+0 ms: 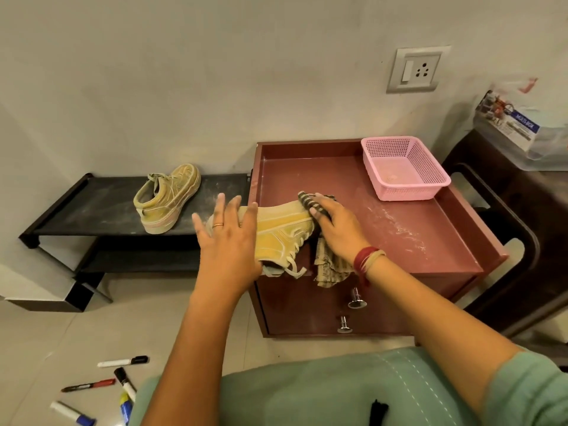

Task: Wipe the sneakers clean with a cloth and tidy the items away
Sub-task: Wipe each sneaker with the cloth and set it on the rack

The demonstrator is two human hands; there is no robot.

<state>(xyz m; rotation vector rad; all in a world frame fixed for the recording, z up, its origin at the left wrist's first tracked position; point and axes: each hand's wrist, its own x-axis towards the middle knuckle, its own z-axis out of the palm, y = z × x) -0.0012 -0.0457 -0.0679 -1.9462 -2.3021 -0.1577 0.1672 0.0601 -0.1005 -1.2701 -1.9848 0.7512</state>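
A pale wall (215,72) fills the far half of the scene, carrying a grey switch-and-socket plate (415,70) at upper right. Below it, a reddish-brown cabinet (415,241) stands at centre right, its top rimmed like a shallow tray and streaked with pale dust; two chrome knobs (356,299) show on its near front face. To its left a low black shoe rack (101,207) runs along the wall, dusty on its upper shelf. A dark brown piece of furniture (522,229) sits at the right edge with a clear plastic box (522,127) on top.

A pink plastic basket (424,186) rests in the far right corner of the cabinet top. One yellow sneaker (169,198) stands upright on the rack's upper shelf, heel toward the near side. The second yellow sneaker (282,232) lies on its side at the near left edge of the cabinet top, laces hanging over the front.

The left hand (227,238) lies on the heel end of this sneaker with fingers spread wide, pressing flat rather than curled around it; a ring shows on one finger. The right hand (335,226), with red threads at the wrist, presses a striped cloth (329,265) against the sneaker's toe end, fingers closed over the fabric, the loose part of it draping over the cabinet's front.

Several marker pens (123,361) lie scattered on the tiled floor (61,333) at near left.
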